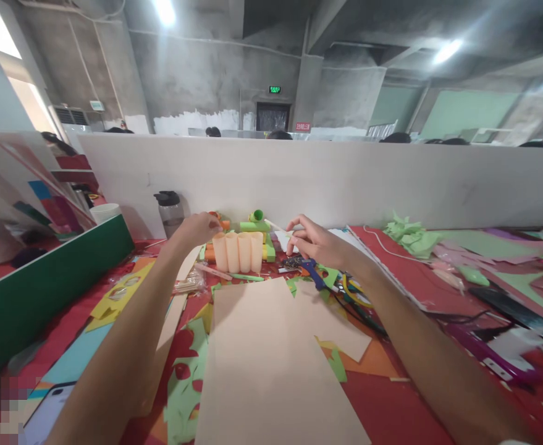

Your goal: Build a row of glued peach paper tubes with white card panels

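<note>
A row of peach rolled-paper tubes (238, 252) stands upright, joined side by side, at the far end of the work area. My left hand (199, 227) is closed, its fingertips pinching at the upper left edge of the row; the exact contact is partly hidden. My right hand (315, 242) pinches a thin pale stick (277, 227) that points left toward the tubes. Just behind the tubes sits a structure of green and orange paper rolls (255, 226). Blue-handled scissors (312, 272) lie below my right hand. A large peach sheet of paper (271, 358) lies nearest me.
Green paper scraps (185, 383) and yellow cutouts (123, 290) lie at left, by a green board (58, 296). A bottle (169, 210) stands by the white partition (299, 179). At right are a purple power strip (488, 355), cables and crumpled green paper (410, 235).
</note>
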Tool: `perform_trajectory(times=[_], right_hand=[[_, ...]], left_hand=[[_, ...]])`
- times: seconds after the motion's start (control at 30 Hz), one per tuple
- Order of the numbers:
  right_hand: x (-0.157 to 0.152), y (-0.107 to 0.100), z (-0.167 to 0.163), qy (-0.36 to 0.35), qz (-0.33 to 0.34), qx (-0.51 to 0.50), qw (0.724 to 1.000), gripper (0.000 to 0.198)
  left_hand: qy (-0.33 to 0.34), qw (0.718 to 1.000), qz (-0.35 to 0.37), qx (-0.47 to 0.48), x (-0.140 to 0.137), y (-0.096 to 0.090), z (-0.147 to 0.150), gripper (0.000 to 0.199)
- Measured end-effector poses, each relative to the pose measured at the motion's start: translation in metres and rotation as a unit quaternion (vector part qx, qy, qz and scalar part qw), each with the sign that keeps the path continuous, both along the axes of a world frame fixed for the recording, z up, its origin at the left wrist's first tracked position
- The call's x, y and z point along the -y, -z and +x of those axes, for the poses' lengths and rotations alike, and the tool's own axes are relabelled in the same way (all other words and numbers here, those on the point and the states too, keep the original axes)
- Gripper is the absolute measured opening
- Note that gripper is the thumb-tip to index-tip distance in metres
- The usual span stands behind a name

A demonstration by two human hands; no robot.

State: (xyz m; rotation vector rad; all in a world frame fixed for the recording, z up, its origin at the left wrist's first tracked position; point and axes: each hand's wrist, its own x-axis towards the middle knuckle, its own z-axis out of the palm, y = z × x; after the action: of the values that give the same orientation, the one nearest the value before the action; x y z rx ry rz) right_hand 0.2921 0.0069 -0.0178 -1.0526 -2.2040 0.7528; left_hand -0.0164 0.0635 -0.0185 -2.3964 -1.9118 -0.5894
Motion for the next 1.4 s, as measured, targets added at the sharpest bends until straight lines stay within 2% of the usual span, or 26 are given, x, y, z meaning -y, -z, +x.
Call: perform_trajectory(times=[0.07,0.17,0.27,0.33,0.4,0.47,0.53,0.6,0.67,0.8,0.93,1.0,1.1,1.17,1.23,1.3,1.4], right_hand=[[-0.001,0.0,0.0,-0.003,-0.012,-0.014,1.0,0.02],[-0.003,0.003,-0.003,-0.002,-0.023,-0.046,0.999,0.015],[-0.003,0.007,-0.011,-0.013,-0.063,-0.116,0.991,0.017],[-0.004,0.012,-0.016,-0.02,-0.081,-0.169,0.982,0.021],[-0.006,0.016,-0.021,-0.013,-0.078,-0.217,0.973,0.026],[-0.009,0.019,-0.023,-0.004,-0.068,-0.245,0.967,0.029],[-0.012,0.021,-0.023,-0.007,-0.054,-0.25,0.967,0.03],[-0.014,0.021,-0.022,-0.021,-0.042,-0.242,0.969,0.029],[-0.014,0.022,-0.023,-0.028,-0.037,-0.243,0.969,0.028],[-0.012,0.019,-0.022,-0.029,-0.028,-0.25,0.967,0.028],[-0.007,0.004,-0.003,-0.016,-0.007,-0.163,0.986,0.028],[-0.005,-0.007,0.012,0.023,0.022,-0.109,0.994,0.028],[-0.003,-0.018,0.035,0.089,0.047,0.047,0.994,0.027],[-0.005,-0.016,0.046,0.127,0.03,0.219,0.967,0.026],[-0.009,-0.006,0.056,0.155,-0.007,0.384,0.91,0.025],[-0.013,0.009,0.065,0.178,-0.045,0.455,0.871,0.032],[-0.014,0.034,0.077,0.219,-0.068,0.5,0.835,0.048]], left_hand=[[0.004,1.0,0.009,-0.012,0.003,-0.003,0.001,0.023],[0.021,0.999,0.028,0.006,0.009,-0.011,0.005,0.027],[0.113,0.991,0.034,0.064,0.02,-0.02,0.015,0.031],[0.214,0.969,0.011,0.126,0.028,-0.023,0.027,0.034],[0.302,0.932,-0.036,0.196,0.037,-0.022,0.041,0.044],[0.364,0.896,-0.07,0.244,0.045,-0.018,0.057,0.06],[0.402,0.872,-0.079,0.267,0.052,-0.013,0.07,0.069],[0.416,0.864,-0.064,0.277,0.056,-0.009,0.08,0.07],[0.411,0.867,-0.052,0.276,0.057,-0.005,0.086,0.069],[0.402,0.867,-0.061,0.287,0.052,0.001,0.09,0.063],[0.403,0.858,-0.069,0.311,0.044,0.005,0.088,0.056],[0.403,0.861,-0.078,0.3,0.04,0.007,0.086,0.055],[0.401,0.873,-0.082,0.265,0.033,0.011,0.082,0.056],[0.397,0.882,-0.082,0.241,0.031,0.012,0.08,0.057],[0.391,0.888,-0.087,0.227,0.031,0.012,0.079,0.058],[0.387,0.89,-0.097,0.221,0.033,0.01,0.078,0.058],[0.383,0.892,-0.105,0.218,0.037,0.006,0.077,0.058]])
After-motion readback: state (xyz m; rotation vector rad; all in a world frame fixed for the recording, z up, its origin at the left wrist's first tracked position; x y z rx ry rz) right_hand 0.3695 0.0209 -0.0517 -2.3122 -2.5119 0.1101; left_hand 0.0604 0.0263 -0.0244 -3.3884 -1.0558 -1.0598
